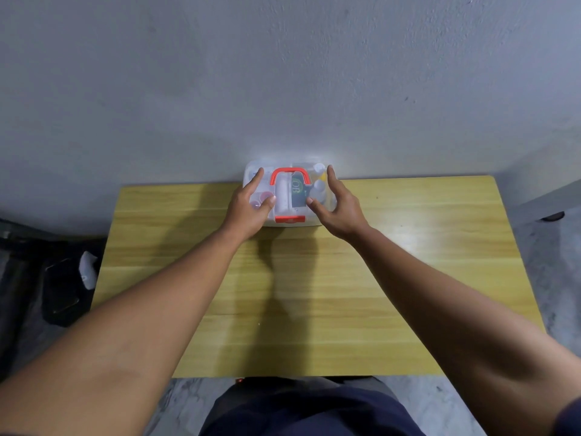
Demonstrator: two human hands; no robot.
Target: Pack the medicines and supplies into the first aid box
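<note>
1. Your clear plastic first aid box with a red handle point(283, 163) is sitting far back on the yellow wooden surface point(314, 294), lid down, looking packed.
2. Your left hand point(248, 206) is lying open on the lid. Your right hand point(338, 206) is spreading open at its right side.
3. The red latch point(290, 219) is looking too small to tell if it is locked.

Both forearms bare, wrist to elbow. Left hand point(248, 209) and right hand point(338, 206) bare as well. Dark navy sleeve edge point(569, 416) on the right upper arm, off the bench's point(314, 303) near right corner. Dark navy garment point(298, 410) over the lap, just below the bench's near edge; plain fabric, soft folds.
</note>
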